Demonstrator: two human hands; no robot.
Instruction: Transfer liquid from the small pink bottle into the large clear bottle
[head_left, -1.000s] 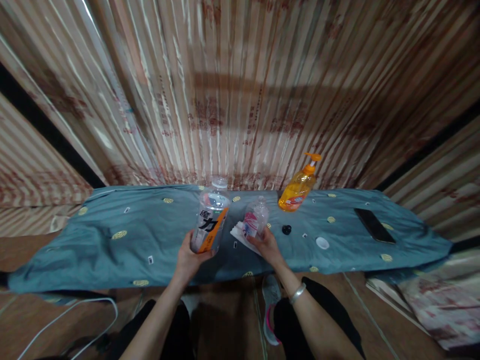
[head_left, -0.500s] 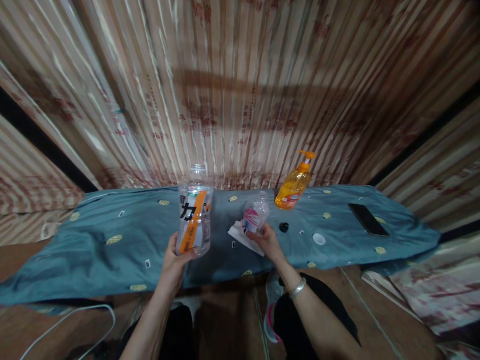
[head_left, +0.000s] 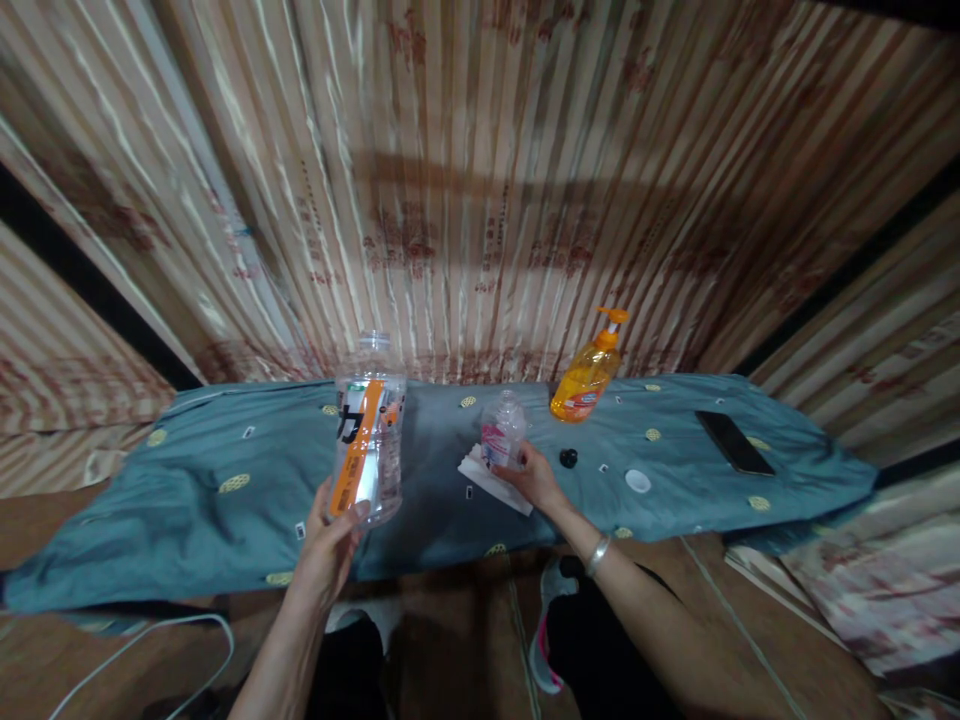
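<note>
My left hand [head_left: 335, 535] is wrapped round the lower part of a large clear plastic bottle [head_left: 386, 440] with an orange and white label; its neck points up and shows no cap. My right hand [head_left: 534, 482] grips the lower side of a small clear plastic bottle [head_left: 504, 425] with a pink and white label, also capless. Beneath that small bottle lies a white paper tissue [head_left: 491, 482] on the cloth. A small black cap [head_left: 568, 457] sits just right of my right hand, and a white round lid [head_left: 637, 481] lies farther right.
An orange pump bottle [head_left: 585, 385] stands at the back of the bench covered in blue-green cloth [head_left: 435, 540]. A black phone [head_left: 733, 442] lies at the right. Behind hangs a striped curtain [head_left: 465, 220]; a white cable [head_left: 150, 625] loops at lower left.
My left hand has moved the large bottle a little to the left and turned it slightly. The small bottle in my right hand now stands more upright.
</note>
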